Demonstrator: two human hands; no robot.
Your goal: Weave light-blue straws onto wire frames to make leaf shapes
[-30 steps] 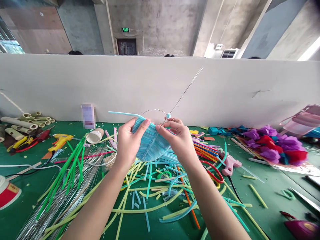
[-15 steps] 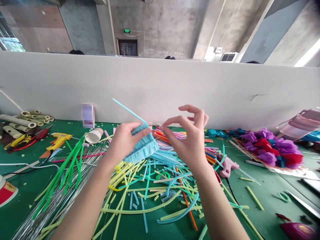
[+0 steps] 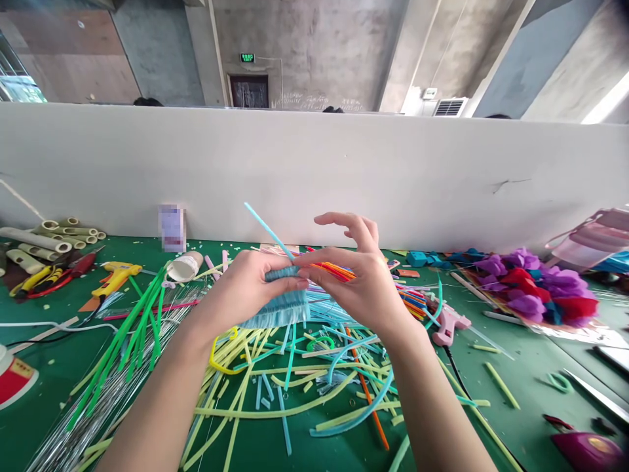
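Observation:
My left hand (image 3: 246, 288) pinches a light-blue ribbed piece (image 3: 278, 308), which looks made of chenille stems set side by side, between thumb and fingers. One light-blue chenille stem (image 3: 268, 229) sticks out of its top, slanting up to the left. My right hand (image 3: 361, 275) meets the piece's upper right corner, its thumb and index finger closed together by the left fingertips, the other fingers raised. What those two fingers hold is hidden. Below the hands lie loose yellow-green chenille stems (image 3: 265, 414) and blue ones (image 3: 329, 308).
On the left are a yellow glue gun (image 3: 116, 278), green stems (image 3: 142, 328), silver wires (image 3: 98, 406) and bamboo tubes (image 3: 44, 246). Rightward lie a pink glue gun (image 3: 448, 322), purple and red flowers (image 3: 535, 288) and scissors (image 3: 597, 396). A white partition (image 3: 344, 177) stands behind.
My right hand has moved left and slightly down, from apart to against the blue piece's corner. My left hand has shifted slightly right and down, turning the piece with its stem.

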